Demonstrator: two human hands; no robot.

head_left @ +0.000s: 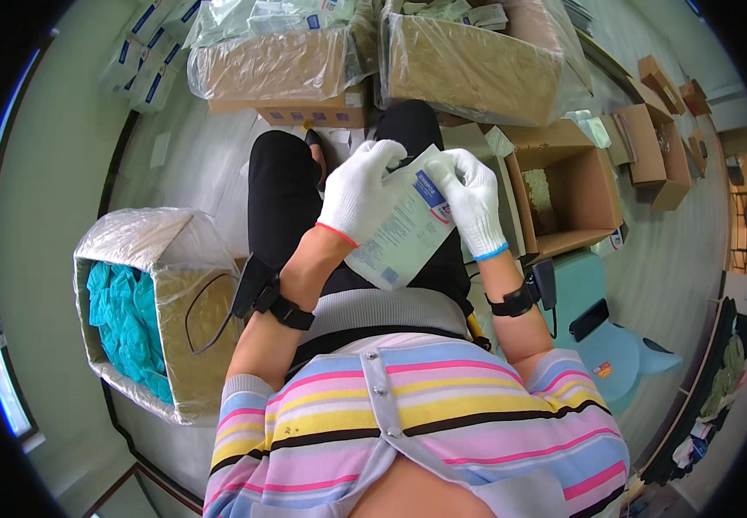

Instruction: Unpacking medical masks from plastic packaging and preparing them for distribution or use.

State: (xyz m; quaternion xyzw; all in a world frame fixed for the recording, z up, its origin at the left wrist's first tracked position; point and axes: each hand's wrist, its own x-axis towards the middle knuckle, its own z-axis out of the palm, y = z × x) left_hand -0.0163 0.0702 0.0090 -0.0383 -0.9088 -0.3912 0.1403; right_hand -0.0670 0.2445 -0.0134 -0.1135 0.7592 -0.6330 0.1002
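Note:
A flat, pale green-white packet (395, 237) with a dark blue label and small print hangs tilted over my lap. My left hand (361, 192), in a white knit glove with a red cuff, is closed at its upper left edge. My right hand (472, 203), gloved in white with a blue cuff, pinches the upper right edge beside the label. The fingertips of both hands are partly hidden behind the gloves, so the exact grip cannot be made out.
Two plastic-lined cartons, one at far left (274, 69) and one at far right (468, 73), hold similar packets. An open cardboard box (594, 186) stands to the right. On the left, a lined carton (196, 337) holds teal items (125, 315). A phone (588, 319) lies on a light-blue seat (576, 272).

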